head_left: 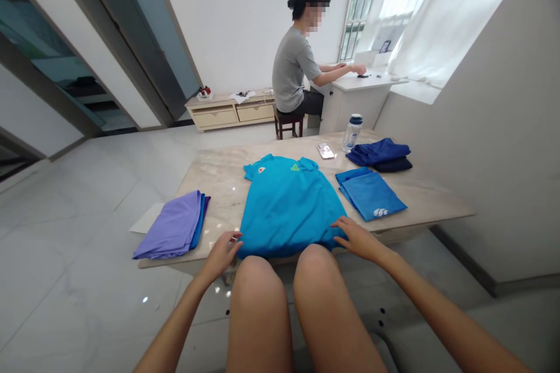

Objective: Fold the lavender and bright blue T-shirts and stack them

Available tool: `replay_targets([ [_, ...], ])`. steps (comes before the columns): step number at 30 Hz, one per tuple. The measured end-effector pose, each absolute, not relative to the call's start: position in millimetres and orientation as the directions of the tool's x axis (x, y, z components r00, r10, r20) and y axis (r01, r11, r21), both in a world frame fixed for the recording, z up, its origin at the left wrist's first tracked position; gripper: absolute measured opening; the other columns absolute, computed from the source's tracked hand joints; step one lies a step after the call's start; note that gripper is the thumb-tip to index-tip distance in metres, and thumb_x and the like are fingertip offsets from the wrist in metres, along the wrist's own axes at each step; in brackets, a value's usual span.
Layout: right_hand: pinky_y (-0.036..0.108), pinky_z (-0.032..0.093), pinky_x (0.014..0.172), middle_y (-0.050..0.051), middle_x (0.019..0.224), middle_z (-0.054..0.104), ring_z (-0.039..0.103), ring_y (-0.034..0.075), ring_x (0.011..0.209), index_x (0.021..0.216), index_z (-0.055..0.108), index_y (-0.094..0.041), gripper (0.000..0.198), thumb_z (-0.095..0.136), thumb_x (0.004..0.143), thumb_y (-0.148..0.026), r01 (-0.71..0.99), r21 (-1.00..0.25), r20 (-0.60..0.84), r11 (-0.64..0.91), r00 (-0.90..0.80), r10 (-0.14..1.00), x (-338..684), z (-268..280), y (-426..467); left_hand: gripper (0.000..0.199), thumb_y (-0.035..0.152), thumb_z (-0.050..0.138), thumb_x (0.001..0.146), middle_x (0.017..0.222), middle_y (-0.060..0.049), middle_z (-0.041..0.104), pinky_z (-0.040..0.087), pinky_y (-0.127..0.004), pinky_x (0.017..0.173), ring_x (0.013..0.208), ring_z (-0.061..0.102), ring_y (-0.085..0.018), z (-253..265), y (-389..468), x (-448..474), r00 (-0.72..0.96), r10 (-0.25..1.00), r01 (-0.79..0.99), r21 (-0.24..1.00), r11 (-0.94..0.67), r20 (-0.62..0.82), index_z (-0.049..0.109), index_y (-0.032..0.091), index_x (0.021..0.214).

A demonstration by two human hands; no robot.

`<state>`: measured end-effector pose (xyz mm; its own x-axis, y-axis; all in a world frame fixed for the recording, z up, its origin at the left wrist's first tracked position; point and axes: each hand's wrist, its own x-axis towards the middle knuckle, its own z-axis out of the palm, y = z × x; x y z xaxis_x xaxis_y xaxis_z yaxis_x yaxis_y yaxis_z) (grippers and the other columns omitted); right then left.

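Observation:
A turquoise T-shirt (pixel 289 204) lies spread on the marble-topped table (pixel 219 172), its collar end away from me and its hem at the near edge by my knees. Small emblems mark its upper front. At the hem's left corner is my left hand (pixel 223 253), fingers apart, with a ring on one finger. My right hand (pixel 357 239) rests its spread fingers at the right hem corner. Neither hand visibly grips the cloth.
Folded purple clothing (pixel 170 224) lies at the table's left edge. To the right are a folded blue garment (pixel 374 193), a dark blue garment (pixel 380 151), a phone (pixel 325 151) and a water bottle (pixel 352 133). Beyond, a person (pixel 293 70) sits at a white desk (pixel 356 83).

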<state>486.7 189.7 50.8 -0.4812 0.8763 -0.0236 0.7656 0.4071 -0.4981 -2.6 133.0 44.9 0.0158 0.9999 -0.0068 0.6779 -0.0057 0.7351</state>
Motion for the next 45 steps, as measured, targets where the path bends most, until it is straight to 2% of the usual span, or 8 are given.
replay_targets([
  [6,0.053,0.055,0.104,0.016,0.123,0.071,0.067,0.036,0.115,0.117,0.072,-0.02,0.019,0.068,0.103,-0.033,0.783,-0.471,0.079,0.406,-0.422,0.903,462,20,210,0.041,0.05,0.064,0.093,0.106,-0.011,0.075,0.058,-0.046,0.093,0.098,0.073,-0.031,23,173,9,-0.023,1.0,0.787,0.616,0.022,-0.006,0.071,0.02,0.12],
  [12,0.044,0.054,0.098,0.014,0.11,0.071,0.069,0.029,0.105,0.1,0.072,-0.019,0.02,0.057,0.108,-0.031,0.798,-0.503,0.041,0.332,-0.362,0.931,459,15,221,0.02,0.039,0.059,0.098,0.096,-0.008,0.076,0.05,-0.035,0.082,0.089,0.071,-0.026,23,183,16,-0.11,0.99,0.868,0.476,0.141,-0.092,0.071,0.023,0.096],
  [17,0.033,0.051,0.082,0.009,0.1,0.078,0.072,0.025,0.091,0.089,0.077,-0.02,0.013,0.067,0.096,-0.023,0.795,-0.522,-0.358,0.308,-0.532,0.767,481,46,205,0.02,0.039,0.067,0.088,0.085,-0.005,0.08,0.045,-0.031,0.075,0.087,0.074,-0.027,57,161,2,0.145,0.878,0.867,0.486,0.11,-0.457,0.076,0.022,0.085],
  [20,0.031,0.048,0.074,0.006,0.085,0.08,0.072,0.024,0.08,0.086,0.081,-0.02,0.015,0.069,0.093,-0.025,0.803,-0.533,-0.499,0.267,-0.553,0.667,493,67,209,0.037,0.056,0.066,0.086,0.078,-0.005,0.078,0.047,-0.032,0.072,0.08,0.073,-0.028,74,162,-12,0.256,0.824,0.815,0.571,0.097,-0.506,0.076,0.021,0.078],
  [25,0.031,0.049,0.082,0.013,0.1,0.082,0.074,0.026,0.093,0.098,0.081,-0.016,0.022,0.06,0.1,-0.022,0.842,-0.437,-0.19,0.317,-0.43,0.883,477,90,259,0.039,0.056,0.066,0.082,0.096,-0.011,0.083,0.055,-0.039,0.083,0.092,0.075,-0.031,85,210,-16,0.154,0.969,0.754,0.656,0.011,-0.194,0.078,0.022,0.093],
  [32,0.037,0.051,0.106,0.014,0.124,0.075,0.07,0.028,0.119,0.12,0.076,-0.016,0.025,0.065,0.098,-0.016,0.82,-0.432,0.057,0.376,-0.392,0.918,407,73,342,0.022,0.04,0.065,0.084,0.106,-0.014,0.08,0.059,-0.048,0.1,0.102,0.075,-0.032,64,300,-2,-0.04,0.997,0.695,0.718,-0.021,0.067,0.073,0.021,0.092],
  [39,0.044,0.049,0.112,0.018,0.137,0.07,0.063,0.033,0.128,0.14,0.068,-0.017,0.038,0.071,0.104,-0.028,0.826,-0.308,0.066,0.472,-0.477,0.877,360,32,398,0.025,0.042,0.068,0.092,0.105,-0.012,0.079,0.06,-0.041,0.091,0.097,0.075,-0.027,16,386,2,-0.078,0.997,0.657,0.753,0.042,0.012,0.073,0.02,0.101],
  [45,0.042,0.049,0.099,0.013,0.114,0.077,0.065,0.031,0.114,0.114,0.076,-0.02,0.013,0.068,0.104,-0.021,0.79,-0.288,0.103,0.541,-0.536,0.838,357,46,386,0.015,0.035,0.074,0.087,0.094,-0.009,0.082,0.058,-0.036,0.088,0.093,0.076,-0.027,21,386,15,-0.026,0.999,0.638,0.769,0.04,-0.031,0.077,0.021,0.089],
])
